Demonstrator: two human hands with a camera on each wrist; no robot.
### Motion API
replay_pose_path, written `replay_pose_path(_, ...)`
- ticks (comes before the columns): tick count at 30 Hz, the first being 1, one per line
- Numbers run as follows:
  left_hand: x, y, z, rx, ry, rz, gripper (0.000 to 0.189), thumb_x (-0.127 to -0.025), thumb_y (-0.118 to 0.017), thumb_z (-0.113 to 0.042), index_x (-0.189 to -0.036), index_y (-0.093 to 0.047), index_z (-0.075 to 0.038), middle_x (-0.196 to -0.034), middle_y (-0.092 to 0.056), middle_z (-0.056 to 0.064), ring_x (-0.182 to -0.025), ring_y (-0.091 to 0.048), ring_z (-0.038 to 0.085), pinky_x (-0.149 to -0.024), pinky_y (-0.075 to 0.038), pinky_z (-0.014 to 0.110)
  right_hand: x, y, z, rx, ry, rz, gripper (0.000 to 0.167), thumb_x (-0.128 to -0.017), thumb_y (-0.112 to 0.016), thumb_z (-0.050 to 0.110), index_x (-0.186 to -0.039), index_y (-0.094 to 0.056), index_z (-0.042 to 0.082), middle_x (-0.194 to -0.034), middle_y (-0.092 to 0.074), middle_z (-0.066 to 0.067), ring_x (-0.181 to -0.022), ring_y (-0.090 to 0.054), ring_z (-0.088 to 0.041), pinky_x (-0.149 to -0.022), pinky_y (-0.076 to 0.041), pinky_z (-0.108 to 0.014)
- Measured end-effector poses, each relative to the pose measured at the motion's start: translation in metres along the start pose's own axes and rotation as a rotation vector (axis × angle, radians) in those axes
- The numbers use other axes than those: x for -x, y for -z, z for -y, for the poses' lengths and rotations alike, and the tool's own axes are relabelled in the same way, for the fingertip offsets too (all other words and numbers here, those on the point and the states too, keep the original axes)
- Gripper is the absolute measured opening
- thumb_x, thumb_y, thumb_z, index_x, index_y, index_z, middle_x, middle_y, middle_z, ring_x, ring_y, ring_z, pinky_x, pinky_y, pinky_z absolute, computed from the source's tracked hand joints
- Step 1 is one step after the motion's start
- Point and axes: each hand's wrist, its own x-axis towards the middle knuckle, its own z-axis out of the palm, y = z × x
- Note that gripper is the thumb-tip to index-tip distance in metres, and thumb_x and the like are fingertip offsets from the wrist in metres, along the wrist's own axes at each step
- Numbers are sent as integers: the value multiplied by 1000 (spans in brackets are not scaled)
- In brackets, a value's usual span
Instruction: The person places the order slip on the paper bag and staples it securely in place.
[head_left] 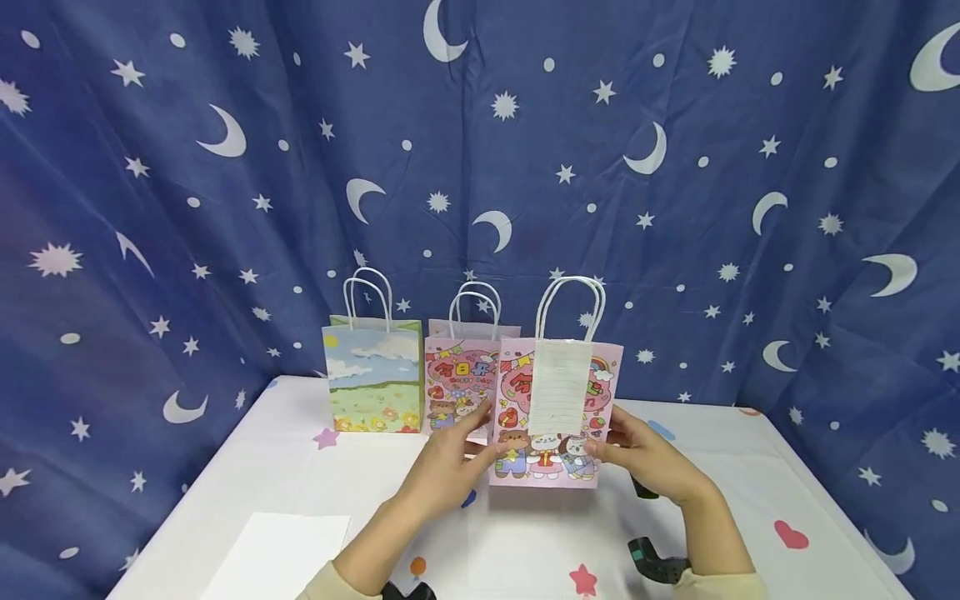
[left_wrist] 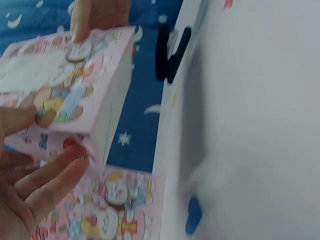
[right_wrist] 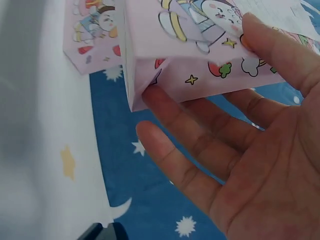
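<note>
Front pink bag (head_left: 545, 460): held between left hand (head_left: 450, 462) and right hand (head_left: 651, 458), fingers clamped on its sides. Second pink bag (head_left: 456, 385) and meadow-print bag (head_left: 375, 379) upright behind on surface (head_left: 300, 467) (contents of all three hidden).

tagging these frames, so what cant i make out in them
Head view: right part of the rear pink bag, hidden by the held pink bag.
Head view: any writing on the white strip, too small.
Head view: near end of the white sheet, cut off by the bottom edge.
</note>
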Motion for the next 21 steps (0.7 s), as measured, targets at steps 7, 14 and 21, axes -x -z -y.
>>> replay_pose_path(7, 4, -20, -21, 119, 13, 3, 68, -105, -61, -32, -163, -30, -14, -164, -40, 15, -126, -67, 32, -97, -59, 42, 6, 12, -2, -14, -10, -51, 70, -102, -66, 30, -158, -32, 4, -138, -60, -20, -120, -63, -30, -96, -55, -33)
replay_pose_path(14, -3, -43, -32, 238, 31, 69, 71, -104, -60, -28, -163, -25, -11, -160, -45, 17, -145, -47, 39, -113, -47, 54, 3, 12, -7, -15, -56, -139, 68, -105, -62, 33, -159, -33, 6, -141, -57, -21, -117, -63, -27, -94, -56, -33)
replay_pose_path(21, -27, -61, -29, 229, 61, 51, 73, -99, -65, -26, -161, -28, -12, -155, -51, 15, -146, -47, 36, -119, -37, 61, -4, 6, -17, 27, -150, -256, 59, -108, -55, 32, -158, -37, 6, -139, -62, -20, -119, -65, -27, -101, -56, -45)
